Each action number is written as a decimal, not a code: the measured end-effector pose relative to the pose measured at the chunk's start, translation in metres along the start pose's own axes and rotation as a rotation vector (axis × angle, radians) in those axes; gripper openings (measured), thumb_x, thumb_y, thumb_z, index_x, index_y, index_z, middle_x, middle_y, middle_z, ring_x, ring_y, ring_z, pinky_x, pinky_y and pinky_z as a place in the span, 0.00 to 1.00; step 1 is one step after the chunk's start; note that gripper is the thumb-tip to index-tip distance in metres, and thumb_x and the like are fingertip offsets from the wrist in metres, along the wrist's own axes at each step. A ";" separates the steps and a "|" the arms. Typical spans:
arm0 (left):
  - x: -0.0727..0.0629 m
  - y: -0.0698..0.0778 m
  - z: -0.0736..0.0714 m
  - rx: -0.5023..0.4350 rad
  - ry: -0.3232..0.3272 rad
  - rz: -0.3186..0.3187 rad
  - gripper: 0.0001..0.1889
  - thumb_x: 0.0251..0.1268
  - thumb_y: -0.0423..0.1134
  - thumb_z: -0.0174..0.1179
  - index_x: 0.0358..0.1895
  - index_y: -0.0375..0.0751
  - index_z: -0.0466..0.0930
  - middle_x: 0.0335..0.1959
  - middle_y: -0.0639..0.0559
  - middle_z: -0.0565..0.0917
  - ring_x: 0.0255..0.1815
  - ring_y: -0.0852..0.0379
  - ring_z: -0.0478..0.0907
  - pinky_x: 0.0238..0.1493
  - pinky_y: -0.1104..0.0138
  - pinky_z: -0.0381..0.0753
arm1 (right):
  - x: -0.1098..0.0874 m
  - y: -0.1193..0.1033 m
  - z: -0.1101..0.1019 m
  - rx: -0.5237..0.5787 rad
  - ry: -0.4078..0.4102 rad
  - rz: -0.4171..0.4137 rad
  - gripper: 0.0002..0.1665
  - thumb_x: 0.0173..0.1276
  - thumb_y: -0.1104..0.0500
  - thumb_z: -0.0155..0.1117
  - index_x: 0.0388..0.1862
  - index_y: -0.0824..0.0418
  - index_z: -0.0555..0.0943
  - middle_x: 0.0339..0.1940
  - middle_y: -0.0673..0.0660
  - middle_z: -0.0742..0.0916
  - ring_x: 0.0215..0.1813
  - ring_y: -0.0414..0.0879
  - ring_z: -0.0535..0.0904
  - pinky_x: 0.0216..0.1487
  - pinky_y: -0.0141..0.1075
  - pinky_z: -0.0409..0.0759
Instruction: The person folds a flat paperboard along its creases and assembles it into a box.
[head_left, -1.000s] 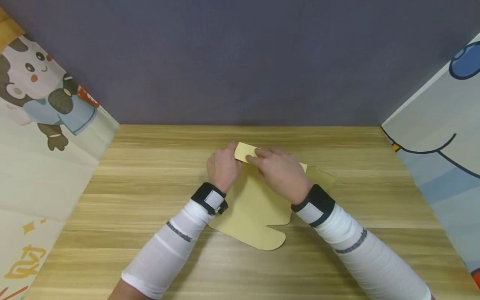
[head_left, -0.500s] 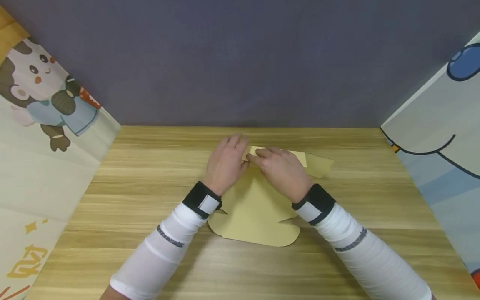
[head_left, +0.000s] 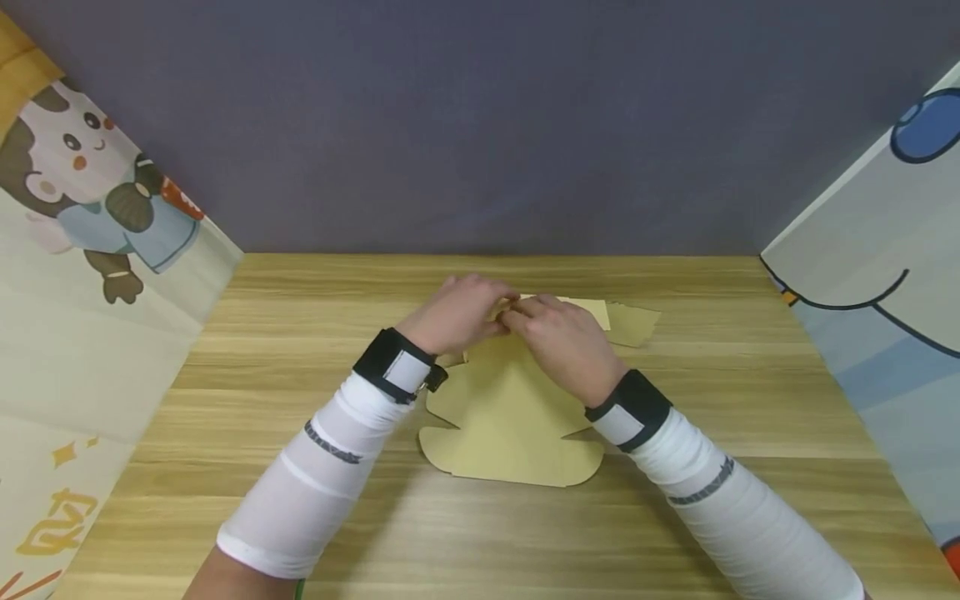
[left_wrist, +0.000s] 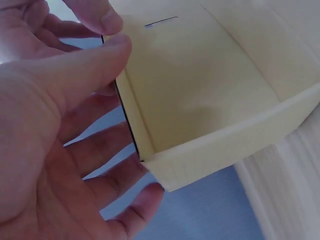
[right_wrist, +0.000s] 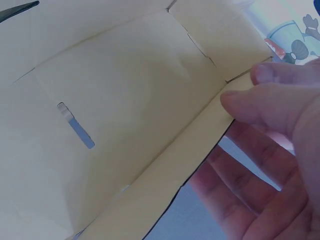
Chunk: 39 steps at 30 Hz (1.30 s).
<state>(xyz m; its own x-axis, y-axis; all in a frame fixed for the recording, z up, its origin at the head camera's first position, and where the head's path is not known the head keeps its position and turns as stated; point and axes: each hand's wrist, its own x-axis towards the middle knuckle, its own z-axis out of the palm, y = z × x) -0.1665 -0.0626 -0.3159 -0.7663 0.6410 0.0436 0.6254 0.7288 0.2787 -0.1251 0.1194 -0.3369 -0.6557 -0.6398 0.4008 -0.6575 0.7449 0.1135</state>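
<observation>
A tan flat-cut cardboard box (head_left: 510,417), partly folded up, lies on the table in front of me. My left hand (head_left: 465,315) is at its far left corner. In the left wrist view the left thumb presses the top of a folded side, with fingers spread behind it. Close beside it, my right hand (head_left: 566,346) pinches the far folded strip (right_wrist: 175,160), thumb inside and fingers behind. A narrow slot (right_wrist: 76,125) is cut in the panel. Most of the far left corner is hidden by the hands in the head view.
Beyond the right hand a cardboard flap (head_left: 633,323) sticks out to the right. The wood-grain table (head_left: 300,333) ends at a dark wall (head_left: 480,125). Printed cartoon panels (head_left: 112,192) stand at either side.
The cardboard has turned, so its rounded near flap now faces me squarely. My left hand lifted its fingers out straight, then moved inward to the right hand. The right hand has hardly moved.
</observation>
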 end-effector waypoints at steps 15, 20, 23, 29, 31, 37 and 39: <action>-0.011 -0.007 -0.004 -0.138 0.072 -0.085 0.32 0.63 0.52 0.64 0.68 0.47 0.68 0.67 0.52 0.74 0.68 0.51 0.69 0.70 0.50 0.62 | -0.001 0.008 -0.016 0.061 0.178 -0.006 0.22 0.58 0.71 0.67 0.53 0.61 0.80 0.52 0.61 0.84 0.56 0.56 0.79 0.57 0.46 0.79; -0.020 -0.015 -0.004 -0.223 0.197 -0.129 0.30 0.62 0.49 0.65 0.66 0.46 0.70 0.61 0.52 0.78 0.61 0.54 0.75 0.63 0.58 0.71 | -0.004 0.020 -0.030 0.119 0.276 0.070 0.22 0.59 0.67 0.68 0.53 0.64 0.79 0.49 0.62 0.83 0.52 0.57 0.78 0.54 0.47 0.78; -0.026 -0.020 -0.001 -0.260 0.266 -0.153 0.29 0.62 0.48 0.66 0.65 0.46 0.71 0.61 0.52 0.78 0.61 0.52 0.74 0.65 0.58 0.69 | -0.009 0.030 -0.036 0.163 0.254 0.178 0.25 0.59 0.64 0.70 0.56 0.66 0.77 0.49 0.62 0.83 0.51 0.57 0.77 0.54 0.46 0.78; -0.039 -0.024 0.004 -0.377 0.382 -0.218 0.31 0.62 0.49 0.65 0.67 0.45 0.69 0.64 0.48 0.75 0.64 0.49 0.71 0.67 0.55 0.68 | -0.018 0.050 -0.046 0.300 0.158 0.444 0.29 0.64 0.58 0.67 0.62 0.66 0.73 0.55 0.64 0.81 0.53 0.58 0.77 0.52 0.49 0.78; -0.043 -0.023 0.005 -0.433 0.428 -0.238 0.31 0.62 0.49 0.65 0.67 0.46 0.69 0.64 0.49 0.75 0.62 0.51 0.72 0.62 0.56 0.72 | -0.020 0.056 -0.048 0.344 0.111 0.522 0.31 0.65 0.55 0.66 0.64 0.66 0.71 0.57 0.64 0.80 0.54 0.59 0.78 0.51 0.51 0.78; -0.050 -0.026 0.011 -0.574 0.557 -0.256 0.29 0.62 0.50 0.65 0.65 0.49 0.71 0.56 0.54 0.78 0.52 0.55 0.74 0.47 0.60 0.77 | -0.025 0.078 -0.052 0.464 -0.016 0.642 0.30 0.68 0.49 0.62 0.62 0.65 0.73 0.42 0.62 0.84 0.40 0.55 0.78 0.39 0.44 0.75; -0.053 -0.028 0.014 -0.635 0.572 -0.248 0.29 0.62 0.49 0.65 0.66 0.48 0.70 0.56 0.53 0.79 0.51 0.53 0.75 0.48 0.59 0.77 | -0.027 0.084 -0.052 0.504 -0.036 0.629 0.24 0.69 0.48 0.61 0.56 0.63 0.77 0.32 0.59 0.83 0.31 0.51 0.75 0.32 0.39 0.71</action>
<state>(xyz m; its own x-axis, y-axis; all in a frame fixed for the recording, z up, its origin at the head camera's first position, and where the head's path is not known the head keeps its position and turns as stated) -0.1418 -0.1135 -0.3391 -0.9312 0.1402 0.3364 0.3625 0.4505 0.8159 -0.1437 0.2092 -0.2905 -0.9646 -0.1414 0.2228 -0.2442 0.7979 -0.5511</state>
